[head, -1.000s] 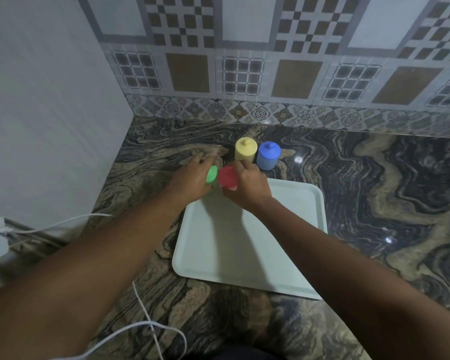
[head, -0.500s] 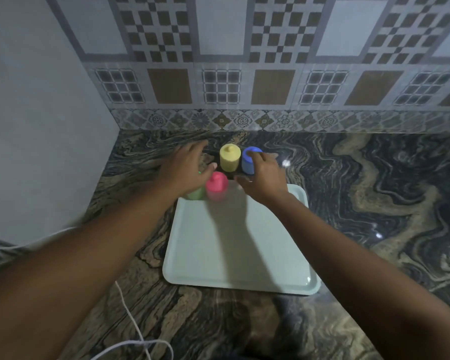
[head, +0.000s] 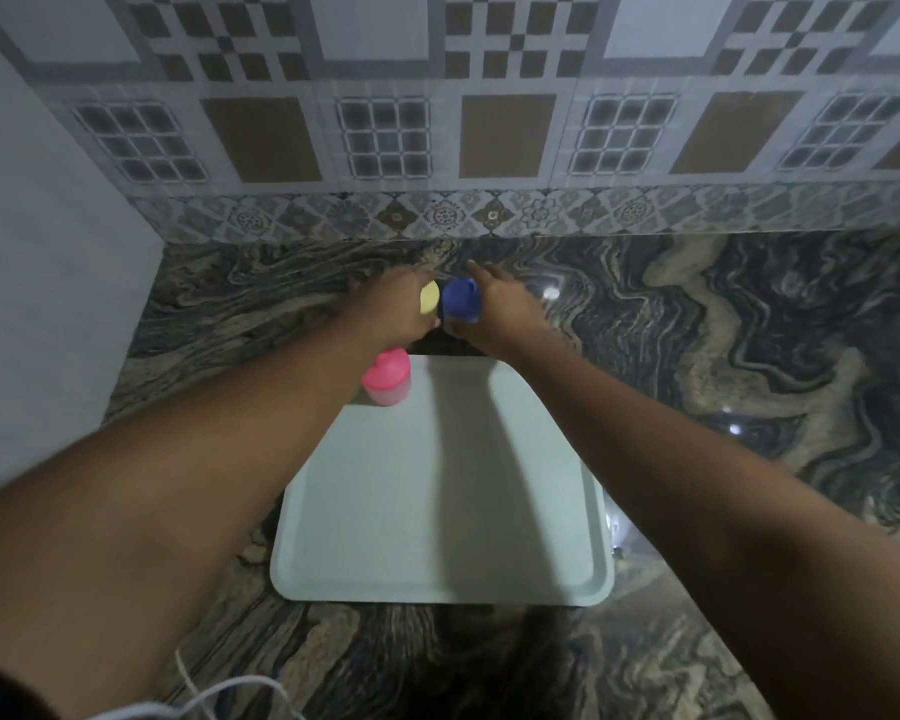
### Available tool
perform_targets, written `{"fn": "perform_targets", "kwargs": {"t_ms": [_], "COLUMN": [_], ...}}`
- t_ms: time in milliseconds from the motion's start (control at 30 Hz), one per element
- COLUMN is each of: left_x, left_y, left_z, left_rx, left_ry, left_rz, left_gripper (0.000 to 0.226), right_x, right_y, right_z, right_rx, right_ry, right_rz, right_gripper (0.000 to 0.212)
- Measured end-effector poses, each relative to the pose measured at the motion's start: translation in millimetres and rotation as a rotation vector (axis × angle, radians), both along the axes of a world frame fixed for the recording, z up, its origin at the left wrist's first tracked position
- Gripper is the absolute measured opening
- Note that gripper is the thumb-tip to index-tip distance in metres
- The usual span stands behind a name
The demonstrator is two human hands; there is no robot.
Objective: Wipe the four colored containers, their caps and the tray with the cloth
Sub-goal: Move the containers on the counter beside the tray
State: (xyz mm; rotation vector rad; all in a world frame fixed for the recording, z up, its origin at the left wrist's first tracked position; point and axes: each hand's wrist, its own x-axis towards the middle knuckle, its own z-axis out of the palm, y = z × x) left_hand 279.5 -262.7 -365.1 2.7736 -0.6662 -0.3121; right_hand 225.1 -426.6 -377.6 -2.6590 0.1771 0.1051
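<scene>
Head view: both hands on the two far containers

I see the left hand (head: pixel 396 309) curled round the yellow container (head: pixel 429 298), covering its left side. The right hand (head: pixel 494 314) grips the blue container (head: pixel 461 299) from the right, one finger stretched out past it. The two containers sit just beside each other, beyond the far edge of the tray (head: pixel 437 511); I cannot tell whether they stand on the counter (head: pixel 697 330) or are lifted off it. A pink container (head: pixel 388 377) stands upright with its cap on at the tray's far left corner, partly hidden by the left forearm. A white cable (head: pixel 182 670) loops over the counter at the near left
</scene>
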Motion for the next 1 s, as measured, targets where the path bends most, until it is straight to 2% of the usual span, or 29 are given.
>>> {"fn": "perform_targets", "kwargs": {"t_ms": [67,133,267,433,633,867,1000], "left_x": [1.3,0.9,1.3,-5.3,-38.3,-71.0,-76.6], "left_y": [-0.9,-2.4,-3.3,-3.5,-1.7,-0.1,-1.1], "left_z": [-1.9,-1.1,-3.0,4.2,20.5,-2.0,-5.7], "left_rx": [-0.032,-0.059,-0.062,-0.171,-0.215,-0.059,0.046], "left_ry": [-0.033,-0.04,-0.05,-0.054,-0.049,0.019,-0.028], "left_rz": [-0.025,-0.021,-0.022,-0.014,-0.066,-0.086,-0.119], "left_gripper": [0.055,0.051,0.056,0.059,0.064,0.073,0.073], "right_x": [1.9,1.0,-2.2,-14.6,-52.4,-99.4,-107.8], "right_y": [-0.6,-0.6,2.1,-0.1,-8.5,-5.8,-1.9], "right_z": [-6.9,-11.9,-16.0,-5.2,11.8,0.3,-3.3], "right_rx": [0.025,0.05,0.109,0.163,0.154,0.117,0.149], "right_ry": [-0.01,-0.023,-0.059,-0.149,-0.182,-0.145,-0.136], "right_rz": [-0.011,-0.032,-0.061,-0.096,-0.092,-0.103,-0.126], "right_gripper": [0.093,0.086,0.08,0.078,0.082,0.076,0.076]}}
